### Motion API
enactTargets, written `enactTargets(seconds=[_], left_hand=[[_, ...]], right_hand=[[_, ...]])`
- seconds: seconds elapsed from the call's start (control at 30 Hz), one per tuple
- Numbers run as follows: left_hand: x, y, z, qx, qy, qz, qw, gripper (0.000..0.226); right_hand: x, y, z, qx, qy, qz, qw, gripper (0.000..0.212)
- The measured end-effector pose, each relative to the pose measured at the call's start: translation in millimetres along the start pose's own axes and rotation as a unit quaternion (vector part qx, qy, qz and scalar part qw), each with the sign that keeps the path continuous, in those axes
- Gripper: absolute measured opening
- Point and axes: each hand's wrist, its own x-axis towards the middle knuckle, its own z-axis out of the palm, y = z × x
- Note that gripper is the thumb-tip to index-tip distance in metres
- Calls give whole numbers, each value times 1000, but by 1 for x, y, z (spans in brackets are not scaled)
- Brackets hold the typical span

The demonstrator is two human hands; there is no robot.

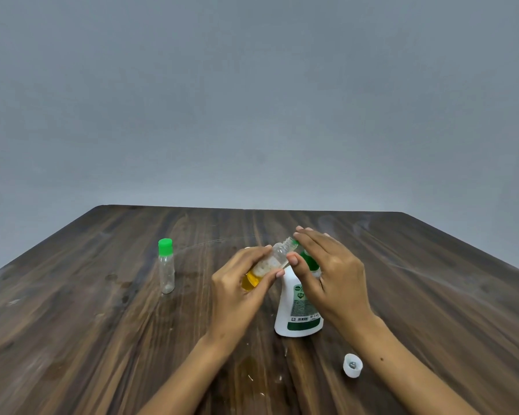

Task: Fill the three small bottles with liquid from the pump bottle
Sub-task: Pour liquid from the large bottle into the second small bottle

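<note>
Held tilted at the pump bottle (300, 307) spout by left-hand fingers (264, 253), right hand (321, 265) flat on the pump: small bottle (267, 265) part-filled; capped bottle (166, 266) left of it empty.

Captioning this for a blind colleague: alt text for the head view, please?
Left hand tilts an uncapped small bottle, partly filled with yellow liquid, toward the white pump bottle under the right hand. Capped bottle stands left.

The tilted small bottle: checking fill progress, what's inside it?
Yellow liquid sits in the bottom of the small bottle; its upper part looks clear. The left hand covers part of it.
</note>
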Motion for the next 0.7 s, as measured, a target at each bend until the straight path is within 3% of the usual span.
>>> enactTargets(seconds=[0.7], left_hand=[[1,1,-1,-8,-2,-2,1000,34]], right_hand=[[0,-1,1,13,0,11,1000,76]])
